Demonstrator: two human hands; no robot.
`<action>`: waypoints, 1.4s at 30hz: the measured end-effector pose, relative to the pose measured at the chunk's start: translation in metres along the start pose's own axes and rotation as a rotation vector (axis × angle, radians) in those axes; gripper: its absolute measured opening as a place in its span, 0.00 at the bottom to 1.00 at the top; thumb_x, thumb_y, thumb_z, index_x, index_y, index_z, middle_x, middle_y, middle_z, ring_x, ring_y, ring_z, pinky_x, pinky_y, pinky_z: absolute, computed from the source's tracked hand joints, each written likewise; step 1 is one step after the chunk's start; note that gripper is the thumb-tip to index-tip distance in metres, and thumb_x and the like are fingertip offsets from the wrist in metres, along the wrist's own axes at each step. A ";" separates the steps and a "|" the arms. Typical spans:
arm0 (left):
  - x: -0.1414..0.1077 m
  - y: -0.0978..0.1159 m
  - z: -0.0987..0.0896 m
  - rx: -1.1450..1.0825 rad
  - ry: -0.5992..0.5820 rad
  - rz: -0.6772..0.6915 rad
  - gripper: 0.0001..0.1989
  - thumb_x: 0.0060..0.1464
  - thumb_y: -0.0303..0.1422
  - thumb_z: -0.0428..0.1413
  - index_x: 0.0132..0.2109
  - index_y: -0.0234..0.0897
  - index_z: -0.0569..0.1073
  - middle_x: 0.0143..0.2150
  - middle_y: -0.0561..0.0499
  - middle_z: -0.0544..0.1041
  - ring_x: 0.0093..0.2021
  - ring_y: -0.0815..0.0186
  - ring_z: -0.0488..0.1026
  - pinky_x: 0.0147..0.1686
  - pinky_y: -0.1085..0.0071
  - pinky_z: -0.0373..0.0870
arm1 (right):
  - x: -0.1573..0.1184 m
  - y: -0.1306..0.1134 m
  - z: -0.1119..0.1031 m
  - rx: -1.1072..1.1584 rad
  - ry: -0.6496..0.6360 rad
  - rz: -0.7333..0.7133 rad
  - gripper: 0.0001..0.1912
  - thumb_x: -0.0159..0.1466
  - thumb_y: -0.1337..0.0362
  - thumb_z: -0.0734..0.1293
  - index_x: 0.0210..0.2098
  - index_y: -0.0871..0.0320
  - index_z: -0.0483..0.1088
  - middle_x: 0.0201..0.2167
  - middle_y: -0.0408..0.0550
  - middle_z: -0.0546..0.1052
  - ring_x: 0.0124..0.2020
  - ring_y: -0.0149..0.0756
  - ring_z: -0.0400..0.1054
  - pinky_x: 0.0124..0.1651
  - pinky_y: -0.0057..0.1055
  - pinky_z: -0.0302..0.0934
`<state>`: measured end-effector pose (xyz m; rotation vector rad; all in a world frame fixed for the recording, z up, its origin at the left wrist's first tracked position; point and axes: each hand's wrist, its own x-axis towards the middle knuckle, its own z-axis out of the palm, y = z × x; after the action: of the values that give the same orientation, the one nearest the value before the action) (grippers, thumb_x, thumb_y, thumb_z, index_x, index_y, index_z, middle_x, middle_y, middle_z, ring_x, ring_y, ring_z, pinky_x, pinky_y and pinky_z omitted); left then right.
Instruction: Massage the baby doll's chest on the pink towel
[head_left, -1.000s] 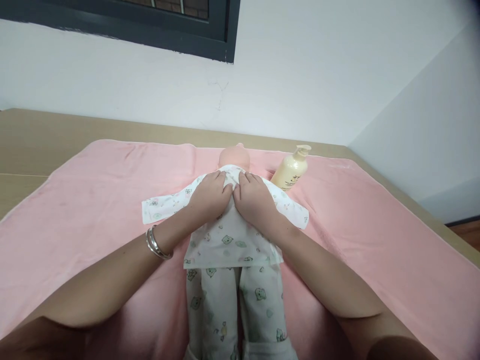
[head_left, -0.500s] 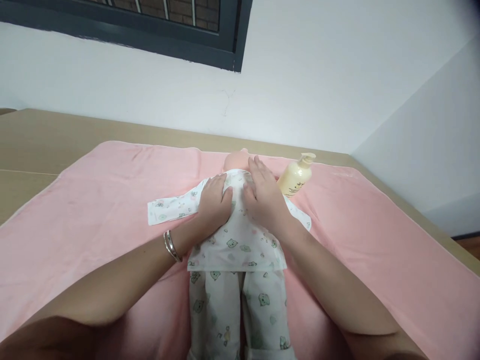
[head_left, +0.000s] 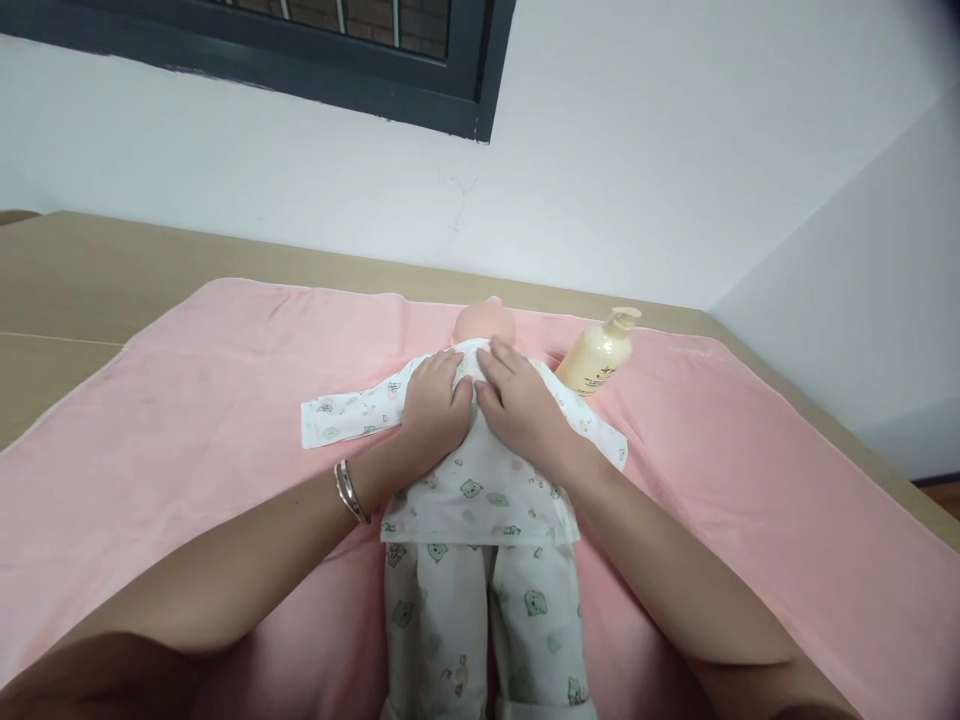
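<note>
A doll (head_left: 484, 322) lies on a pink blanket (head_left: 247, 370), its head toward the wall. It wears a white printed top (head_left: 480, 500) and matching trousers (head_left: 450, 620); the sleeves spread out to both sides. My left hand (head_left: 437, 405) rests flat on the left side of the doll's upper chest, fingers toward its head. My right hand (head_left: 521, 400) lies on the right side of the chest, fingers spread a little. The two thumbs are close together near the middle. Both hands hold nothing.
A pale yellow pump bottle (head_left: 600, 352) leans beside the doll's right-hand sleeve in the picture, on the blanket. The wooden tabletop (head_left: 150, 250) shows past the blanket's edge. Behind it stand a white wall and a dark-framed window (head_left: 450, 90).
My right hand has moved down and inward from beside the doll's head and neck onto its chest, closer to my left hand. The whole view has shifted slightly.
</note>
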<state>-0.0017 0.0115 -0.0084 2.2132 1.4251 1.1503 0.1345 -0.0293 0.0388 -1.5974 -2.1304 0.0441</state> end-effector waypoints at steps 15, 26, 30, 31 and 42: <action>-0.001 -0.002 0.001 0.012 0.020 0.027 0.18 0.60 0.32 0.44 0.52 0.34 0.72 0.56 0.44 0.76 0.57 0.56 0.71 0.62 0.55 0.66 | -0.002 0.001 -0.001 0.134 0.240 0.097 0.25 0.67 0.63 0.55 0.63 0.59 0.62 0.70 0.57 0.56 0.71 0.45 0.48 0.69 0.53 0.49; 0.000 -0.003 0.001 -0.014 0.009 0.012 0.20 0.59 0.32 0.44 0.54 0.34 0.72 0.57 0.44 0.76 0.58 0.56 0.70 0.62 0.54 0.66 | 0.000 -0.003 0.000 0.053 0.056 0.062 0.22 0.66 0.65 0.56 0.58 0.60 0.67 0.67 0.59 0.62 0.68 0.47 0.53 0.67 0.51 0.51; -0.001 -0.002 0.001 -0.001 0.009 0.012 0.20 0.60 0.32 0.44 0.54 0.34 0.72 0.57 0.44 0.75 0.58 0.56 0.70 0.62 0.54 0.65 | 0.000 -0.003 0.002 -0.011 0.075 0.071 0.23 0.66 0.67 0.55 0.59 0.63 0.66 0.68 0.60 0.61 0.69 0.47 0.53 0.68 0.51 0.48; -0.001 -0.002 0.001 0.000 0.004 0.016 0.20 0.60 0.32 0.44 0.54 0.34 0.72 0.57 0.44 0.75 0.58 0.56 0.70 0.62 0.55 0.65 | 0.000 -0.003 0.006 -0.044 0.043 0.076 0.23 0.66 0.68 0.55 0.59 0.63 0.67 0.67 0.60 0.62 0.68 0.48 0.53 0.68 0.51 0.48; 0.001 0.047 -0.047 0.124 -0.245 0.195 0.21 0.64 0.33 0.40 0.52 0.30 0.73 0.58 0.37 0.73 0.64 0.47 0.64 0.67 0.46 0.55 | -0.007 -0.019 -0.038 0.034 -0.125 -0.026 0.21 0.68 0.71 0.53 0.54 0.63 0.70 0.62 0.58 0.70 0.67 0.47 0.58 0.65 0.47 0.56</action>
<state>-0.0059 -0.0192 0.0510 2.5242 1.2324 0.8267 0.1337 -0.0510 0.0759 -1.5848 -2.2315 0.1754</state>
